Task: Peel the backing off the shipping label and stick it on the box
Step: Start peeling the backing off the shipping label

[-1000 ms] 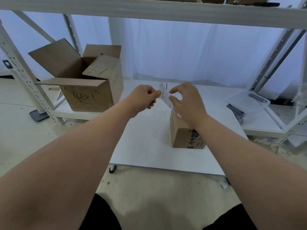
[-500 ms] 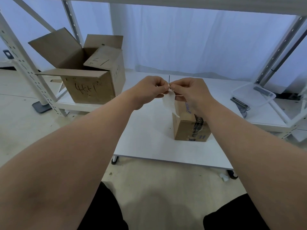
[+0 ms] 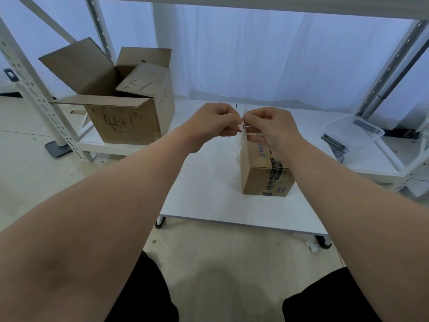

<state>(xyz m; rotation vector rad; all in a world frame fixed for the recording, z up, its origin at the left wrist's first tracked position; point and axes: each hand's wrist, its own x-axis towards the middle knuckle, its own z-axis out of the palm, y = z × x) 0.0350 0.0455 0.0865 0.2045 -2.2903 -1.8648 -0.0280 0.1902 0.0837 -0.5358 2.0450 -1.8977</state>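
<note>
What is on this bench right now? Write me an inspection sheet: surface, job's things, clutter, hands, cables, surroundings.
Surface: white table on castors.
Job's things: small taped box stands on the table; shipping label is held above the box's left end and is not stuck on.
Clutter: open cardboard box with handwriting, on the low shelf at left; clear plastic tub at right.
Hands: left hand and right hand both pinch the label.
Cables: dark tangle beside the tub; cannot tell whether it is a cable.
Surroundings: white racking, white curtain behind.
</note>
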